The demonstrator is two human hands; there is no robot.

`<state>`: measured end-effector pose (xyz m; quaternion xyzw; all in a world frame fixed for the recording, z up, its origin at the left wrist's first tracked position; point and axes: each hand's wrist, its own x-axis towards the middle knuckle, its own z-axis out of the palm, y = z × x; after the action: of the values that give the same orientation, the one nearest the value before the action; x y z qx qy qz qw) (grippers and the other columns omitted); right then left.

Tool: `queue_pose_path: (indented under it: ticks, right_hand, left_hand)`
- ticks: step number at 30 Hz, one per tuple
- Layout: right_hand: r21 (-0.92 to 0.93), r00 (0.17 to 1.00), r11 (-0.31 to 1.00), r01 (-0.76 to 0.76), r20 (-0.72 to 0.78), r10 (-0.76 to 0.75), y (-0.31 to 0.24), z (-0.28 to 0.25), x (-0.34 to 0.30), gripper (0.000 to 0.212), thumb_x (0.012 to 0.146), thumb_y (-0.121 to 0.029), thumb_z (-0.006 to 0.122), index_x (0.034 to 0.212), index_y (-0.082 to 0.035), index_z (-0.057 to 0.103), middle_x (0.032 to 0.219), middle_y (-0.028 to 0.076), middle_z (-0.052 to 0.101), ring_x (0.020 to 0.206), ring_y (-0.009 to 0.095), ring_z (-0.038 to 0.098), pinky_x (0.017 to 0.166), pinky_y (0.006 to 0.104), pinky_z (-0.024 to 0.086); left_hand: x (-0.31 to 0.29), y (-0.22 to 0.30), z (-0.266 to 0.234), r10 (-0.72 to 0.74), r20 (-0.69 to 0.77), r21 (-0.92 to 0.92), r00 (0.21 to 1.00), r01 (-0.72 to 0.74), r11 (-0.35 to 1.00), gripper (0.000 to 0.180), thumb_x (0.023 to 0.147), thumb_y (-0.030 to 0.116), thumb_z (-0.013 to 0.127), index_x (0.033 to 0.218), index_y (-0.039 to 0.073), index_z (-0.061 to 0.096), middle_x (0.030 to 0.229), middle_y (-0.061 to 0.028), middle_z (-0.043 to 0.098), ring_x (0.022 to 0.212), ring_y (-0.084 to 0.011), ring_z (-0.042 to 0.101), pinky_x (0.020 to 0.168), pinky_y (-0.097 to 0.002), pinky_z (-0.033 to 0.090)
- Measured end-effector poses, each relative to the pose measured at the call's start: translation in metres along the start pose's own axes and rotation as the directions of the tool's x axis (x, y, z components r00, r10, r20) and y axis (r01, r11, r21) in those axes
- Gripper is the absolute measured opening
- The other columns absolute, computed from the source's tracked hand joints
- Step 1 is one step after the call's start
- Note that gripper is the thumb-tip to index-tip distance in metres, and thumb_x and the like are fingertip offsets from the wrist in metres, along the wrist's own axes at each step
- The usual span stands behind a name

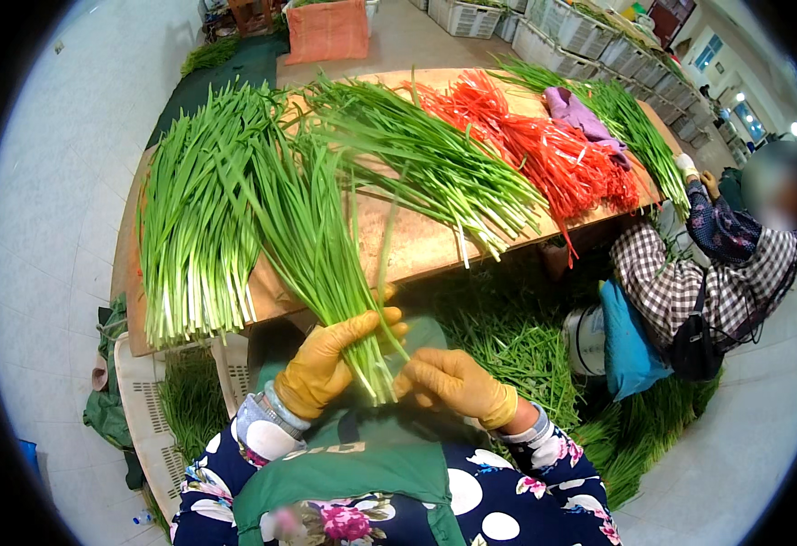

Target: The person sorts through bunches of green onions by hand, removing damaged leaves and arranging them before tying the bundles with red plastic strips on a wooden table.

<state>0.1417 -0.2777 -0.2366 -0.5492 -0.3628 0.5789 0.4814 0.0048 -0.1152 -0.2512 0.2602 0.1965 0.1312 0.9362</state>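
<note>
My left hand (317, 369), in a yellow rubber glove, is closed round the lower part of a bunch of garlic chives (312, 241). The leafy tops of the bunch lie on the wooden table, and its pale cut ends hang over the near edge in front of my green apron. Beside those ends, my right hand (451, 384), gloved alike, has its fingers pinched together on a thin chive stalk, partly smeared by motion. Left of the bunch lies a large pile of chives (198, 218); a smaller heap of chives (444, 159) rests to its right.
Red plastic strips (544, 150) and a purple cloth (586, 118) lie on the table (398, 241). Loose green leaves (517, 355) cover the floor at right. A white crate (135, 387) stands at lower left. A co-worker (690, 273) in checks sits beside a blue bag (629, 341).
</note>
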Motion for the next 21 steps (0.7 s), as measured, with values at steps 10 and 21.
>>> queue_pose_path:
  ticks: [10,21]
  right_hand:
    - [-0.646,0.845,0.738,0.196,-0.271,-0.461,-0.038,-0.023,0.010,0.018,0.090,-0.018,0.061,0.091,-0.001,0.065,0.080,0.020,0.064,0.070,0.034,0.064,0.063,0.0375,0.050]
    - [-0.602,0.787,0.738,0.306,-0.276,-0.552,0.003,0.017,0.041,0.015,0.085,-0.016,0.068,0.088,-0.001,0.065,0.078,0.016,0.063,0.069,0.031,0.062,0.062,0.0371,0.048]
  left_hand:
    - [0.002,0.008,-0.008,0.018,-0.082,-0.040,0.996,-0.021,0.999,0.028,0.091,0.009,0.061,0.118,0.000,0.058,0.098,-0.0088,0.067,0.096,-0.0227,0.066,0.090,-0.0448,0.054]
    - [0.012,-0.009,-0.014,0.006,-0.050,-0.050,0.999,-0.008,0.999,0.028,0.091,0.006,0.060,0.119,0.000,0.057,0.106,-0.0139,0.066,0.103,-0.0248,0.064,0.092,-0.0358,0.053]
